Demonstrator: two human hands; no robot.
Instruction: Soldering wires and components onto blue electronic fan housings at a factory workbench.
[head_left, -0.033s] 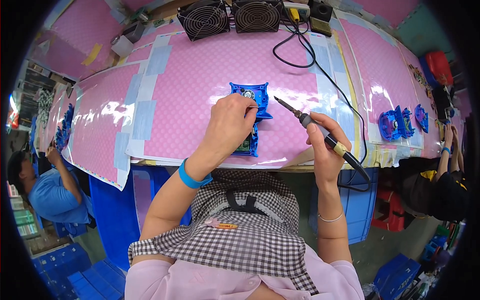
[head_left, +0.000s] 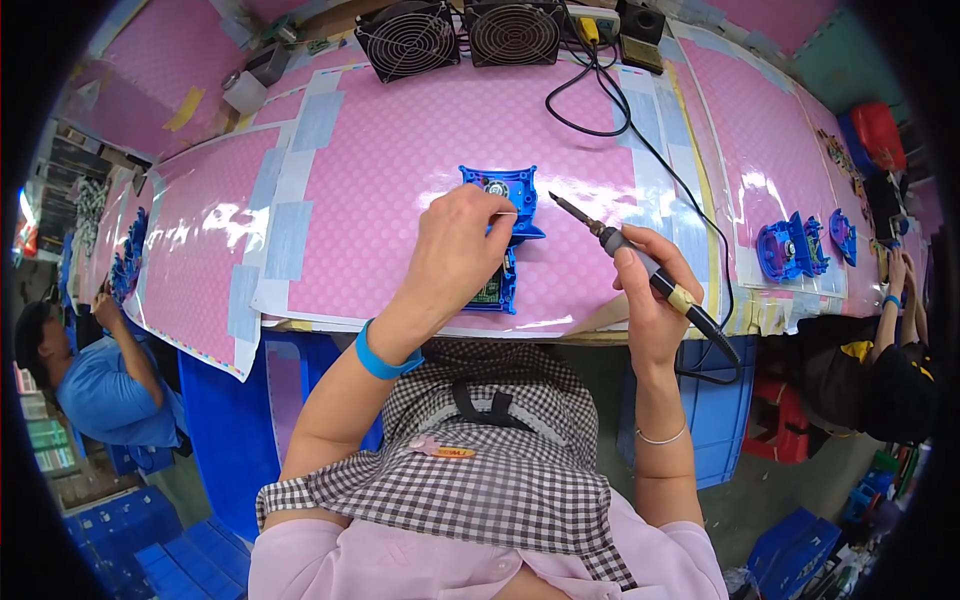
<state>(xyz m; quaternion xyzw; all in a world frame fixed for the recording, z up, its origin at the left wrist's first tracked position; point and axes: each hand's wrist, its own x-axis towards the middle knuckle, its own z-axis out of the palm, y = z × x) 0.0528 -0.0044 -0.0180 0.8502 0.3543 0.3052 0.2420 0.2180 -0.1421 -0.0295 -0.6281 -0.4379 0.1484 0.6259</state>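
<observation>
My right hand [head_left: 655,285] grips a soldering iron [head_left: 650,268] by its dark handle. The metal tip points up and left, just right of the blue plastic housing [head_left: 525,180] and apart from it. Over that housing, my left hand [head_left: 463,235] is closed in a pinch, and a short thin pale wire [head_left: 509,213] shows at its fingertips. A small round part sits inside the housing's far half. A green circuit board [head_left: 487,293] shows in the nearer half, partly covered by my left hand.
Two black fans [head_left: 410,42] stand at the table's back edge. The iron's black cable [head_left: 685,190] loops along the right. More blue housings [head_left: 790,248] lie to the right and far left. Co-workers [head_left: 110,375] sit on both sides. Blue crates [head_left: 225,430] stand below the table.
</observation>
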